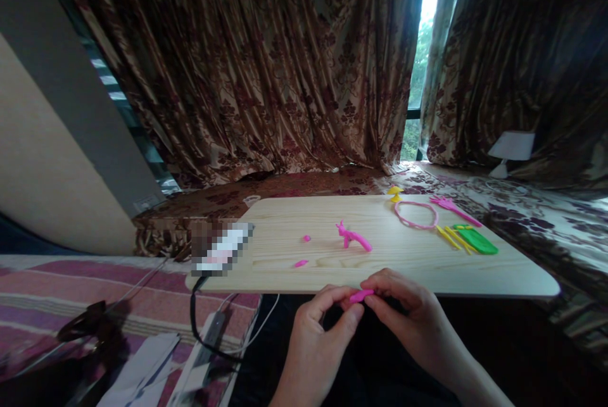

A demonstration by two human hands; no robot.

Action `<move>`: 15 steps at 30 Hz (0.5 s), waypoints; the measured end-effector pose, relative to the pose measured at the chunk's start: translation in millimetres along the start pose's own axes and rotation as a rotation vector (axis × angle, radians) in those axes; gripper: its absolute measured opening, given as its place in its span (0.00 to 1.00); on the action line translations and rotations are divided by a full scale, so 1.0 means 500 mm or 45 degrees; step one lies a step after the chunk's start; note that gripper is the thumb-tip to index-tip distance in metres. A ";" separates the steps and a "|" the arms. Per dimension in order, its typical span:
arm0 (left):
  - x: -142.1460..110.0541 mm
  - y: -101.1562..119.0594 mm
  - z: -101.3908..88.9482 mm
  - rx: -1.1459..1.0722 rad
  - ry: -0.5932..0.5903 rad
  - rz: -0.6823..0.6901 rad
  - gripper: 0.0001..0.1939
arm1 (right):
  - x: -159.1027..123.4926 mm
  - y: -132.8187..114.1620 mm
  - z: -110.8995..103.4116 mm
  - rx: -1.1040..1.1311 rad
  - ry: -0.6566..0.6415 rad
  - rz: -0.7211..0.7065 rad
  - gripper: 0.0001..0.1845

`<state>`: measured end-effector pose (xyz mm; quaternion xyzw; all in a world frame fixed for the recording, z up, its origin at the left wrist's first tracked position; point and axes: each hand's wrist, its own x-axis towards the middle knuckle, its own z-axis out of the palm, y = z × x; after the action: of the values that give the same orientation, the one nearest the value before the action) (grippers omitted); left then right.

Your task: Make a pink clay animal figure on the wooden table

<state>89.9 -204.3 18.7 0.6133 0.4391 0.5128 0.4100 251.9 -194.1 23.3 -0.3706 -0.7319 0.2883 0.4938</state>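
Observation:
Between my two hands, at the near edge of the table, is a small piece of pink modelling clay (361,295). My left hand (325,325) pinches its left end between thumb and fingers. The right end sits in the fingertips of my right hand (403,306), also closed. Beyond them on the table stands a pink clay figure (354,238) with a long body and small points at its upper left end. A small pink ball (306,238) and a pink clay piece with tapered ends (301,263) lie to the left of the figure.
On the wooden table (275,217), at the right, lie a pink ring (417,214), a pink hand-shaped piece (453,209), yellow sticks (449,238) and a green flat piece (477,240). A yellow mushroom-like piece (394,194) stands at the far edge. A blurred-out device (223,249) is at the left.

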 end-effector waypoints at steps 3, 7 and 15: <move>0.001 -0.002 0.001 0.063 -0.006 0.046 0.07 | -0.001 -0.003 -0.001 -0.015 -0.018 -0.003 0.06; 0.046 -0.033 -0.013 0.653 0.122 0.298 0.09 | 0.013 0.042 -0.025 -0.130 0.034 -0.014 0.18; 0.176 -0.131 -0.051 1.107 0.279 0.309 0.07 | 0.136 0.203 -0.043 -0.542 0.308 0.028 0.18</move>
<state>64.6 -100.2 -16.5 0.7174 0.5790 0.3874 0.0031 282.0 -79.7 -14.7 -0.5061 -0.7076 0.0866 0.4854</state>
